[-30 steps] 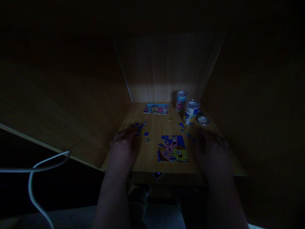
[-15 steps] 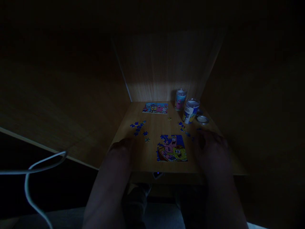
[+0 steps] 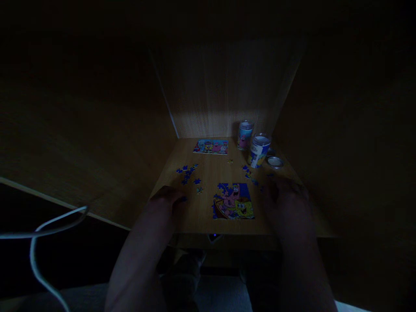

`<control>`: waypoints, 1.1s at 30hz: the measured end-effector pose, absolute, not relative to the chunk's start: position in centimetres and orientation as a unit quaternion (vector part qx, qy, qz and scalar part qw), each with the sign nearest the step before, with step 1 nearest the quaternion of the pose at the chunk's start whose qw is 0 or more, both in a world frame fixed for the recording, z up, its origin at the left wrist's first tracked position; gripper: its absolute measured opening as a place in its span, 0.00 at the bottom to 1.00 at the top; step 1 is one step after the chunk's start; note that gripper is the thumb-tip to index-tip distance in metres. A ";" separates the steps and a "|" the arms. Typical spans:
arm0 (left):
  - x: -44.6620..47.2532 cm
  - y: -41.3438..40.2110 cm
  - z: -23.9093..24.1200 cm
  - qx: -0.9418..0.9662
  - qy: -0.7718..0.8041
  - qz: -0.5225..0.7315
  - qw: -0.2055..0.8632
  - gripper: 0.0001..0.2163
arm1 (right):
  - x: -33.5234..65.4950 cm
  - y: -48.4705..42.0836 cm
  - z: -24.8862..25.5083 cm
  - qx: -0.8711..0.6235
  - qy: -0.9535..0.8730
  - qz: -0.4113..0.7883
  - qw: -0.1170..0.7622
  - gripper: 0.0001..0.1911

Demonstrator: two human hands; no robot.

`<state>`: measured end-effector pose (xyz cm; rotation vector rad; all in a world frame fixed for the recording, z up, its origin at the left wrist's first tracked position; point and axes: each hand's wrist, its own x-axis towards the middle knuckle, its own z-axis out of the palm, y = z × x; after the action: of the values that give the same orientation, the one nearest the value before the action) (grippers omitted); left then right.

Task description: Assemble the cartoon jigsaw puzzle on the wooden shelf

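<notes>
My left hand (image 3: 166,203) is over the left front of the wooden table, fingers pinched, with a small blue puzzle piece (image 3: 183,199) at their tips. To its right lies a partly joined jigsaw puzzle (image 3: 233,202) showing cartoon figures in a boat, its upper left edge ragged. My right hand (image 3: 287,197) rests at the right of that puzzle, fingers curled in; shadow hides what they may hold. Beyond the left hand are several loose blue pieces (image 3: 188,173) and a mixed-colour piece (image 3: 199,190). More loose pieces (image 3: 248,174) lie between the puzzle and the cans.
Two cartoon-printed cans with clear tops, one at the back (image 3: 245,135) and one nearer (image 3: 259,151), stand at the right, with a round lid (image 3: 275,162) beside them. A rectangular cartoon picture (image 3: 211,147) lies at the back. Wooden panels enclose the table; a white cable (image 3: 35,255) hangs left.
My left hand has shifted slightly left and turned, and a blue puzzle piece now shows at its fingertips. My right hand stays almost in place. The view has shifted a little.
</notes>
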<state>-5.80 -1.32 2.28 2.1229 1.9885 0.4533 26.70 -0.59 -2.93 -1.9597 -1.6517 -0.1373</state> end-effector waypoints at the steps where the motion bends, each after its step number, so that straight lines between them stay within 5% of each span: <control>1: -5.7 -1.3 2.4 0.710 0.680 0.149 0.105 0.14 | 26.7 -0.6 -2.9 -0.731 -0.619 -0.050 0.284 0.21; 20: -4.5 -1.0 3.0 0.689 0.660 0.196 0.226 0.09 | 26.6 -0.6 -2.9 -0.731 -0.614 -0.050 0.294 0.20; 33: -4.4 -0.6 2.2 0.690 0.655 0.221 0.215 0.12 | 26.6 -0.5 -2.9 -0.730 -0.618 -0.049 0.288 0.20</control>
<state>-4.42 -0.59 2.17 1.9130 1.8157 0.6134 26.64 -0.50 -2.85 -1.9493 -1.6511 -0.1307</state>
